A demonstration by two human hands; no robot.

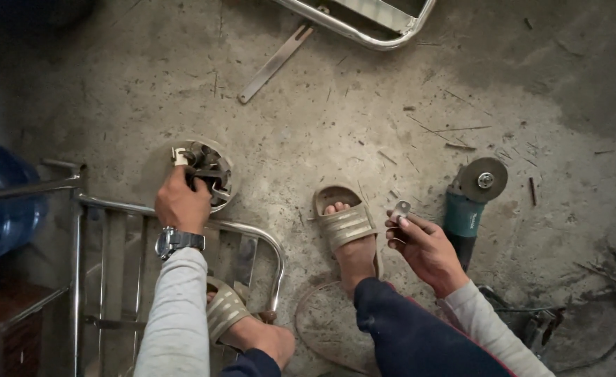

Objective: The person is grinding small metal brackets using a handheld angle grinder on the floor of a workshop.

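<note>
Head view, looking down at concrete floor.

- Metal clip point(399, 209): small, flat, silvery; pinched in fingertips of right hand point(423, 248), just right of the right-foot sandal point(345, 225). Long axis runs near-left to far-right, rounded end pointing far/up. Lower part hidden by fingers.
- Right hand: palm up, fingers curled narrow round clip, forearm coming from near right, grey sleeve.
- Left hand point(181, 204): back to camera, fingers reaching into round container point(203, 173) of small metal parts at far left; grip hidden, can't tell if it holds one. Wristwatch point(175, 241) on wrist.
- Container contents: dark, jumbled, hard to make out.
- Angle grinder point(470, 202): lies right of clip, disc end far, cable end cut by arm.
- Steel frame point(182, 237): under left arm, cut off at near edge.
</note>
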